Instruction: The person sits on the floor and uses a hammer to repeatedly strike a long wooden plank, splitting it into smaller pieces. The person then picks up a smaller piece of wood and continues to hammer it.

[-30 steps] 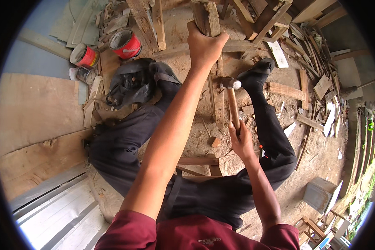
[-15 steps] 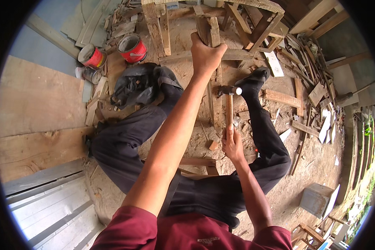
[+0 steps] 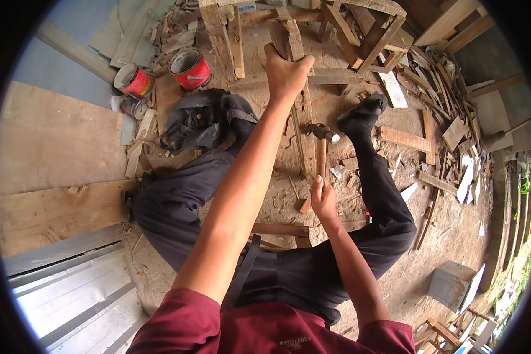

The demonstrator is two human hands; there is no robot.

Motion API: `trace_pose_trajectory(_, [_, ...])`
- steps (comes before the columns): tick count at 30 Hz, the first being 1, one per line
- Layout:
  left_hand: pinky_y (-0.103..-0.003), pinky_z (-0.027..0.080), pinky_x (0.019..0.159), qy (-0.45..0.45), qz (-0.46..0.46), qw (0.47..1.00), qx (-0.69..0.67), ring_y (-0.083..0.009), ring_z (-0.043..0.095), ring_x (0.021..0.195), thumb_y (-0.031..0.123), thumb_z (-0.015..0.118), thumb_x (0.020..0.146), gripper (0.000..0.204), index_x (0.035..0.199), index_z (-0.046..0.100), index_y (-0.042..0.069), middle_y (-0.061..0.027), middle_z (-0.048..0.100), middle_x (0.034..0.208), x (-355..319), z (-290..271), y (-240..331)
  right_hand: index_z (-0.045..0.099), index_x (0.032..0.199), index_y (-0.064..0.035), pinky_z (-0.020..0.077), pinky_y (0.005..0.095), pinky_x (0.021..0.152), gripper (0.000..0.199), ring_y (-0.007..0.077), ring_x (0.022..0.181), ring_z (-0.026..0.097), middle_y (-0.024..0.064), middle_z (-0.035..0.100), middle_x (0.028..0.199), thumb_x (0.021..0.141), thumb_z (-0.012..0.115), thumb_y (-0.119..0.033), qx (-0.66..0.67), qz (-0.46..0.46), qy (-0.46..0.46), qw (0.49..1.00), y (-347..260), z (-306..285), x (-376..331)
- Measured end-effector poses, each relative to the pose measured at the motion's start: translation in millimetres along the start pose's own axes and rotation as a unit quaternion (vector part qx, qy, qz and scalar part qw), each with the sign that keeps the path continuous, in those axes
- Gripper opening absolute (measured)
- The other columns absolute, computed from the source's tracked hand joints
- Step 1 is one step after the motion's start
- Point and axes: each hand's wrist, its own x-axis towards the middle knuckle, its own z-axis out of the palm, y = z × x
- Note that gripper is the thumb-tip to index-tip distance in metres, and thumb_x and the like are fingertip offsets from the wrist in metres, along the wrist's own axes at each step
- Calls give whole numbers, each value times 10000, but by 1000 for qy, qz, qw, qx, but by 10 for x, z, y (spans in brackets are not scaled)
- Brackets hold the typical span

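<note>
I sit on the ground with my legs in dark trousers stretched forward. My left hand (image 3: 285, 72) grips a long wooden slat (image 3: 300, 112) that stands nearly upright between my legs, against a wooden frame (image 3: 360, 35). My right hand (image 3: 323, 197) is closed on the wooden handle of a hammer (image 3: 323, 141), low on the handle. The hammer's metal head sits beside the slat, just right of it, near my dark-socked right foot (image 3: 363, 115).
Two red tin cans (image 3: 190, 68) and a small jar stand at the upper left beside a crumpled black bag (image 3: 194, 121). Wood offcuts and chips litter the dirt at right. Plywood boards (image 3: 53, 171) and corrugated metal sheet lie at left. A grey box (image 3: 451, 283) sits lower right.
The hammer has moved a little between the frames, its head staying close to the slat. My left hand keeps its grip on the slat. The view has shifted slightly.
</note>
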Motion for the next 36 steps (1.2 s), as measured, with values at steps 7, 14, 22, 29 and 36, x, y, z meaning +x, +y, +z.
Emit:
trace_pose_trajectory(7, [-352,541,571,26,18,999,28,-224,635,609,96,711,673,444,967,419,-62,-164,639,779,98,-27,-155,406,1327,10,404,504,962,490,427,1183,470,267,462,1288,917,629,-137,-100,-189,108,971,182,290,247])
trace_pose_trajectory(14, [-325,532,589,0,6,1000,-25,-183,631,666,75,695,700,405,983,434,-51,-135,630,808,-44,-39,-154,419,1275,28,431,477,964,423,473,1173,482,301,457,1305,930,612,-122,-10,-38,16,999,1022,526,373])
trace_pose_trajectory(22, [-328,524,613,-36,-41,997,-48,-186,623,675,77,711,684,402,967,451,-38,-125,628,790,22,44,-144,445,1189,41,500,445,698,329,408,840,615,267,577,990,930,605,-82,-54,-131,66,988,355,101,319])
trace_pose_trajectory(29, [-317,511,638,-57,-7,998,-35,-171,611,692,105,722,687,376,945,477,-17,-99,624,801,-31,145,-109,475,1119,7,400,375,470,213,247,486,542,123,545,607,964,569,-105,-46,-70,19,996,-708,-468,179])
trace_pose_trajectory(36, [-343,537,626,-46,-15,998,-30,-227,650,687,103,713,670,433,970,437,-42,-168,642,797,-142,135,98,473,995,-17,362,358,440,157,173,463,470,121,502,579,997,528,-164,-28,-44,35,998,-752,-437,15])
